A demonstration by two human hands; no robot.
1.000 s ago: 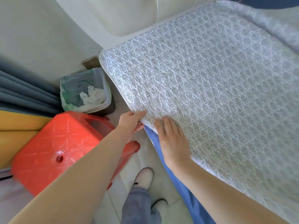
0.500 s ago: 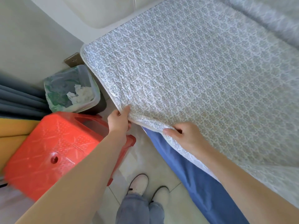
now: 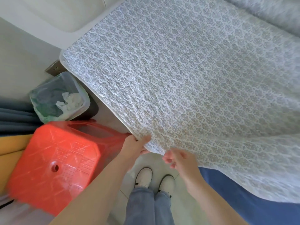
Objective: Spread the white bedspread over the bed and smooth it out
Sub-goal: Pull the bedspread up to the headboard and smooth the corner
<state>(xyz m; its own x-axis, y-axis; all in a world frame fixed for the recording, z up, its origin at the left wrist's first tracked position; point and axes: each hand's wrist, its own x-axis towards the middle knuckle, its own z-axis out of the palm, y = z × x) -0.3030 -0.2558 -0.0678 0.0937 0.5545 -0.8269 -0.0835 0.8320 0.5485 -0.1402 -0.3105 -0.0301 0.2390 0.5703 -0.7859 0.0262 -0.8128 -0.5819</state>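
Observation:
The white quilted bedspread (image 3: 186, 82) with a grey pattern lies over most of the bed, its near edge hanging off the side. The blue sheet (image 3: 235, 197) of the bed shows below that edge at the lower right. My left hand (image 3: 132, 147) pinches the bedspread's near edge, thumb on top. My right hand (image 3: 180, 159) hovers just off the edge beside it, blurred, fingers loosely curled; whether it touches the fabric I cannot tell.
A red plastic stool (image 3: 53, 161) stands close on my left. Behind it is a lined waste bin (image 3: 60, 96) with tissues, near a wall socket (image 3: 54, 68). A cream headboard (image 3: 65, 15) rises at the top left. My two shoes (image 3: 152, 177) stand on the tiled floor.
The bedspread's edge has been pulled out towards me over the bed's side. My right hand, which gripped the edge half a second ago, has come off it; my left hand keeps its pinch.

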